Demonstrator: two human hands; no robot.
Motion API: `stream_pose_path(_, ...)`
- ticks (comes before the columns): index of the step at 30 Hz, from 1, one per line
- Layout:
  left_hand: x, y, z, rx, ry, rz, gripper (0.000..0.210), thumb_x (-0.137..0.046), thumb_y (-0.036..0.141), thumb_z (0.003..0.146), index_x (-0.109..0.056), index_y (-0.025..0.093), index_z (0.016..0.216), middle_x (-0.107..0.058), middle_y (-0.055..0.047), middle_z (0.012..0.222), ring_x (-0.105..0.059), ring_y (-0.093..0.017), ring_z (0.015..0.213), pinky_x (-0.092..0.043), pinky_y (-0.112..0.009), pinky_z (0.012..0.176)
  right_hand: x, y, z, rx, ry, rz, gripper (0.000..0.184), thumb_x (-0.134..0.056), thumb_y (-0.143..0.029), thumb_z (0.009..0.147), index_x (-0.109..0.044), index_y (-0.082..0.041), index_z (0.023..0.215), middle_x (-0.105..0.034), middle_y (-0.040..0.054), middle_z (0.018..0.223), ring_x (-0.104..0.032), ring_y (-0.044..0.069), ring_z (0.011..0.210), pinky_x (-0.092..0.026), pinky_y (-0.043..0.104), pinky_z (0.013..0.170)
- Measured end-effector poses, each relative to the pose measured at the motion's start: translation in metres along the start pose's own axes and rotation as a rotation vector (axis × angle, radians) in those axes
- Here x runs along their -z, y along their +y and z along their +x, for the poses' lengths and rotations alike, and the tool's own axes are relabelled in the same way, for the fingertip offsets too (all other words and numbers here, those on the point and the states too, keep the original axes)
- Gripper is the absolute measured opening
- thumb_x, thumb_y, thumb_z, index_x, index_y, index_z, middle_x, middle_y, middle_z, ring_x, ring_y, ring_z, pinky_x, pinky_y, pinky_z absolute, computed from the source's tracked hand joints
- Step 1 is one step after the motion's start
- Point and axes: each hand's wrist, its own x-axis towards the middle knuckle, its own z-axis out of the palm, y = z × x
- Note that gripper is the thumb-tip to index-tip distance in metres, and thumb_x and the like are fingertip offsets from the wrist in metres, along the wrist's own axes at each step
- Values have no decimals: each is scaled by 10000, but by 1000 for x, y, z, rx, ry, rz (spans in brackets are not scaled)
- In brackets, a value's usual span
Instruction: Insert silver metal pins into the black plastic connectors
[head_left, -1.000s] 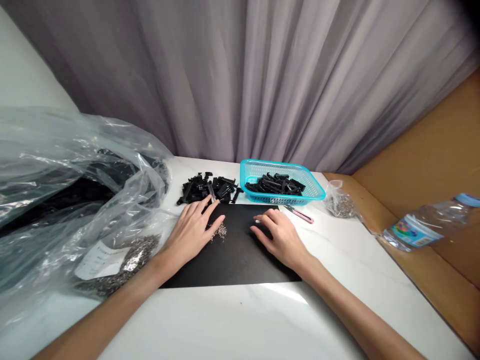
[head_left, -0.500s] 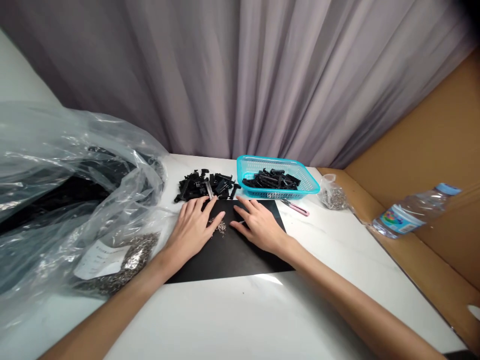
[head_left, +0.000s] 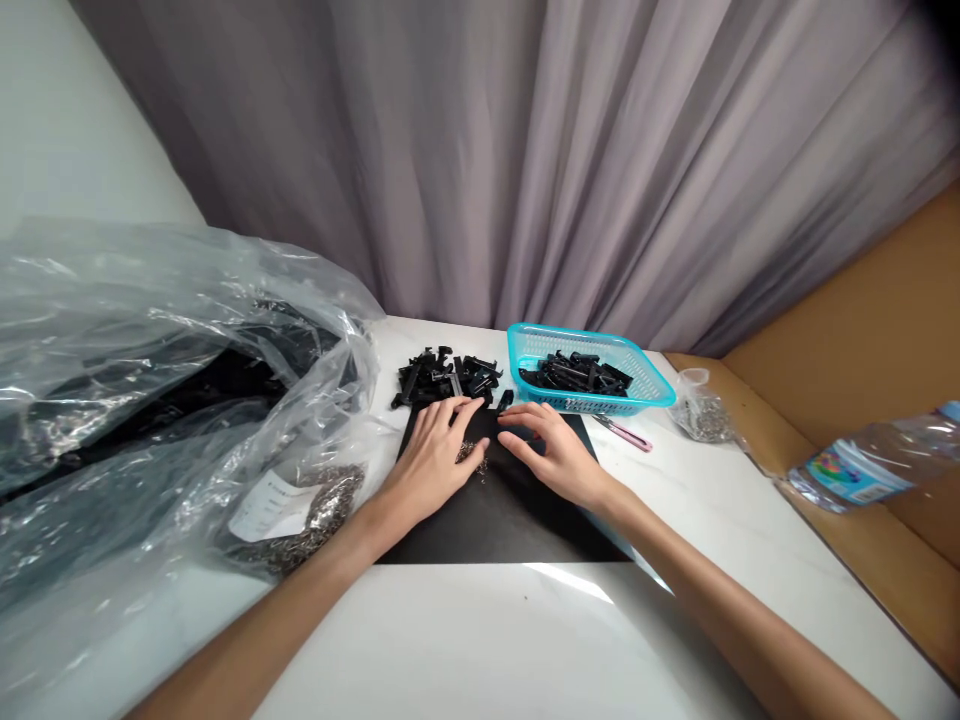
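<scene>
My left hand (head_left: 439,450) lies with fingers spread over the left part of a black mat (head_left: 487,530). Its thumb is beside a small heap of tiny metal pieces (head_left: 474,456). Across from it, my right hand (head_left: 559,455) is open, thumb apart from the curved fingers. Its fingertips are close to a small black plastic part (head_left: 506,400) at the mat's far edge; whether they touch it I cannot tell. Beyond my left fingertips is a pile of black plastic parts (head_left: 427,378).
A blue basket (head_left: 645,378) holds more black parts. Beside it are a pink-handled cutter (head_left: 626,435) and a small bag of metal pieces (head_left: 703,410). A labelled bag of metal pieces (head_left: 330,510) and a large clear plastic bag (head_left: 187,270) occupy the left. A water bottle (head_left: 862,475) lies right.
The view has swung left, so everything appears farther right. My right-hand fingers are more curved. Both hands stay over the mat.
</scene>
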Motion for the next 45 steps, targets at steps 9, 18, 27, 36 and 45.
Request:
stream_pose_path(9,13,6,6,-196,71,-248,193,-520,252,1046,-690,194,1115,-744,-83,1199,-663,-242,1143,-498,-442,1023,5,-29,-38,-1,99,160,232,-604,-401,1019,-754,-282,1149,-671,72,1121,-616,234,1089,-504,418,982)
stream_pose_path(18,13,5,5,-43,123,-220,332,-471,458,1064,-684,205,1032,-702,-23,792,-675,-191,741,-523,-320,741,-13,-27,-52,164,-146,-266,523,-585,-564,988,-647,-244,1397,-607,126,1129,-590,258,969,-535,450,853)
stream_pose_path(27,18,20,6,218,5,-483,292,-546,475,1023,-680,224,1090,-629,61,638,-628,-135,569,-515,-257,665,-8,-24,-55,179,-116,-140,248,-612,-382,1009,-714,-210,1156,-691,97,1050,-593,230,890,-523,402,800)
stream_pose_path(36,16,21,7,185,-17,-555,294,-547,426,1026,-713,277,1218,-655,-26,1131,-659,-190,1003,-548,-303,863,-4,-25,-56,179,-199,-240,516,-563,-509,1015,-588,-236,1453,-610,130,1205,-588,263,995,-547,454,891)
stream_pose_path(45,5,14,6,217,10,-548,326,-498,450,1040,-672,261,1241,-573,-35,1104,-628,-185,958,-547,-318,841,-13,-11,-52,130,51,-94,187,-527,-203,1051,-701,-214,984,-724,60,965,-634,202,872,-498,362,809)
